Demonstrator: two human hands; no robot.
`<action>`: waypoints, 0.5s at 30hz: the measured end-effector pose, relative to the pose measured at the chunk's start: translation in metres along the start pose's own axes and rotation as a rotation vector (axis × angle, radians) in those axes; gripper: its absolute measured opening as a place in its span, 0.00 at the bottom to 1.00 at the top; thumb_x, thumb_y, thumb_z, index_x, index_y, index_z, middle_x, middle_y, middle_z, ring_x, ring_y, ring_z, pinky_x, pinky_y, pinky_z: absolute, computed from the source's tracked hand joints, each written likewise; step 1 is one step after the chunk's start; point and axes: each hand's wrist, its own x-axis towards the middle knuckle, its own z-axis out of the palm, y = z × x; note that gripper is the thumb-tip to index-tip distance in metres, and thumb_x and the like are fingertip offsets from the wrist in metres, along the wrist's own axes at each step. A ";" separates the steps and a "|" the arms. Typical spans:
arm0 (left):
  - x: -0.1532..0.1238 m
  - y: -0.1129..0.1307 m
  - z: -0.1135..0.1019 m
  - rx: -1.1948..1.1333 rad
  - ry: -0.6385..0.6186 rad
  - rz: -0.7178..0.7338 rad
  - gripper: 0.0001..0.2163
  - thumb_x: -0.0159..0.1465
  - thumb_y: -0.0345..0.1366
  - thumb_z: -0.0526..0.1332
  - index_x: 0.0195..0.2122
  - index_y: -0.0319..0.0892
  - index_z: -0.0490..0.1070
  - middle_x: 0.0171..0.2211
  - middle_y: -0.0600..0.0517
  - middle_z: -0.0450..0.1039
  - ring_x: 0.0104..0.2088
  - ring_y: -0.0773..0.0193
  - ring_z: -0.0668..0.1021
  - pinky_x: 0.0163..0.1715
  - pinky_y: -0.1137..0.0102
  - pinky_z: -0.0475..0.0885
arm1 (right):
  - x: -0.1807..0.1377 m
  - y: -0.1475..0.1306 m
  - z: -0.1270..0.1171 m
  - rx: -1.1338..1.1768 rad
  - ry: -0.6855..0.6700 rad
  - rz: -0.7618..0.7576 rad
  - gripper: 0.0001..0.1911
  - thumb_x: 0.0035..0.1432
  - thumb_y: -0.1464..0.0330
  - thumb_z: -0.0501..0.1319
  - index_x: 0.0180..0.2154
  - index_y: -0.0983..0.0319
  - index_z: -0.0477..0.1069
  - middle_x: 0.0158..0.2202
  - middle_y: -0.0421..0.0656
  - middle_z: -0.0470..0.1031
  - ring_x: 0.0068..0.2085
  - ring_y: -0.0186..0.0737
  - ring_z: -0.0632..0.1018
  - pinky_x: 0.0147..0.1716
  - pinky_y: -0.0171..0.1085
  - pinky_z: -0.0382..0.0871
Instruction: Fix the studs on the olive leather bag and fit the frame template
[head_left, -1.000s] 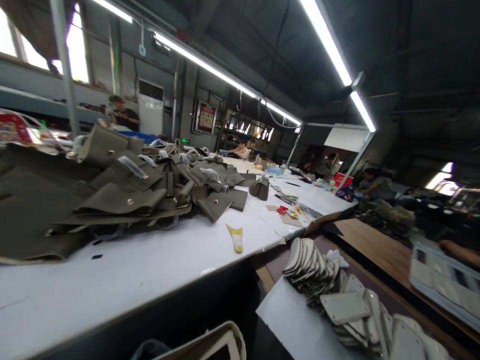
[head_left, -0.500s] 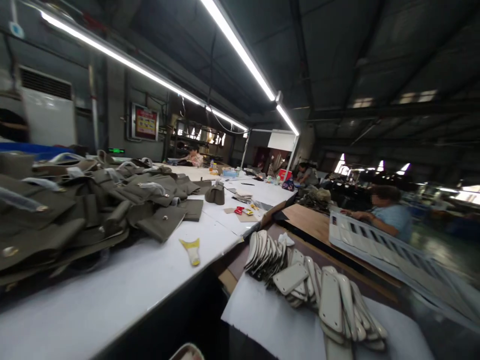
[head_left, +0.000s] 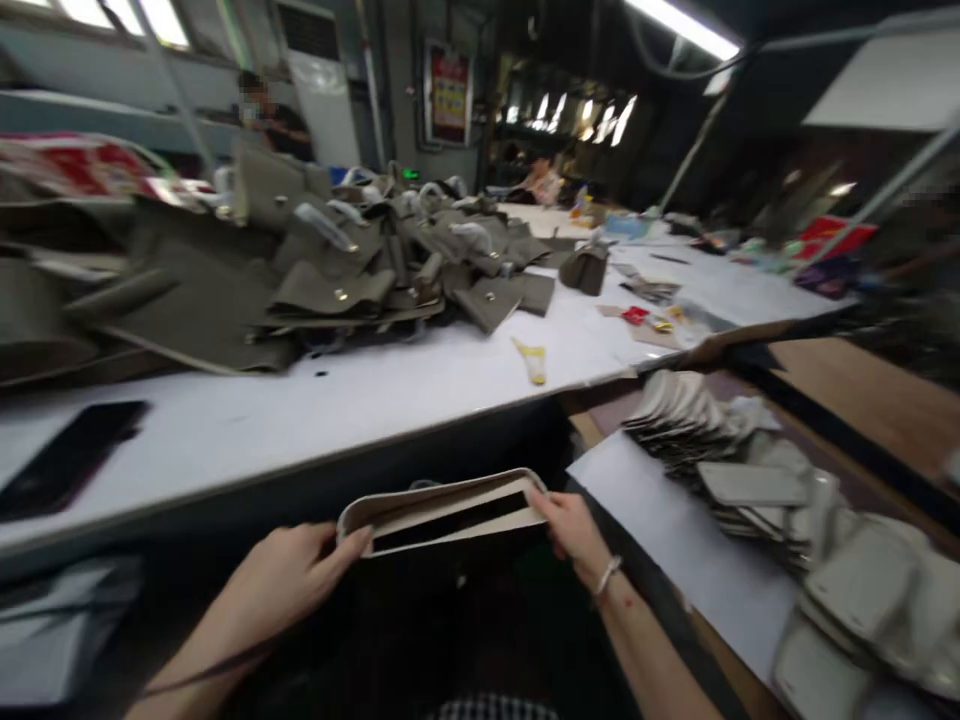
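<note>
Low in front of me I hold a pale, open-topped bag piece by its two ends. It forms a long narrow loop with a cream edge and a dark inside; its lower part cannot be made out. My left hand pinches the left end, thumb over the rim. At the right end, my right hand has its thumb inside the rim and its fingers outside. A band circles the right wrist. The piece is held just below the white table's front edge.
Dark olive bag pieces are heaped across the table. A black phone lies at its left, a yellow scrap near its edge. Stacked pale flat pieces fill the right-hand surface. A person is at the back left.
My view has swung left and down. Both hands and most of the bag piece have come into view; earlier only a bit of a pale rim showed at the bottom edge.
</note>
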 end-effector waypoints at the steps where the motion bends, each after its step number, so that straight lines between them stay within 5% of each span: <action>1: -0.002 0.001 -0.005 0.038 0.009 -0.020 0.22 0.68 0.46 0.48 0.25 0.41 0.74 0.23 0.48 0.76 0.27 0.58 0.78 0.27 0.68 0.63 | 0.001 0.000 -0.001 0.002 -0.022 0.012 0.25 0.51 0.45 0.58 0.25 0.62 0.66 0.14 0.31 0.50 0.16 0.28 0.53 0.14 0.31 0.44; 4: 0.005 0.010 -0.021 0.115 0.022 -0.039 0.18 0.64 0.42 0.50 0.21 0.42 0.71 0.22 0.47 0.76 0.25 0.58 0.77 0.25 0.68 0.57 | 0.005 -0.001 -0.005 -0.008 -0.078 0.039 0.28 0.49 0.42 0.57 0.27 0.62 0.67 0.14 0.30 0.48 0.16 0.28 0.51 0.14 0.31 0.42; 8: 0.012 0.013 -0.030 -0.079 -0.144 -0.016 0.21 0.62 0.51 0.53 0.21 0.42 0.71 0.18 0.49 0.74 0.22 0.59 0.77 0.22 0.71 0.60 | 0.006 0.002 -0.009 -0.084 -0.071 0.013 0.29 0.49 0.42 0.58 0.26 0.63 0.70 0.14 0.33 0.52 0.17 0.31 0.55 0.15 0.33 0.45; 11: 0.011 0.005 -0.022 -0.266 -0.217 -0.093 0.15 0.60 0.45 0.55 0.22 0.41 0.71 0.17 0.50 0.74 0.21 0.59 0.78 0.20 0.73 0.63 | 0.008 0.006 -0.011 -0.169 -0.058 -0.013 0.32 0.51 0.40 0.55 0.27 0.64 0.72 0.14 0.35 0.54 0.18 0.32 0.57 0.16 0.33 0.46; 15: 0.009 -0.008 0.001 -0.352 -0.154 -0.171 0.12 0.58 0.37 0.51 0.21 0.41 0.69 0.18 0.51 0.72 0.21 0.61 0.77 0.19 0.74 0.62 | 0.007 0.004 -0.013 -0.336 -0.038 -0.063 0.32 0.54 0.39 0.51 0.26 0.62 0.70 0.17 0.38 0.61 0.20 0.34 0.63 0.19 0.33 0.53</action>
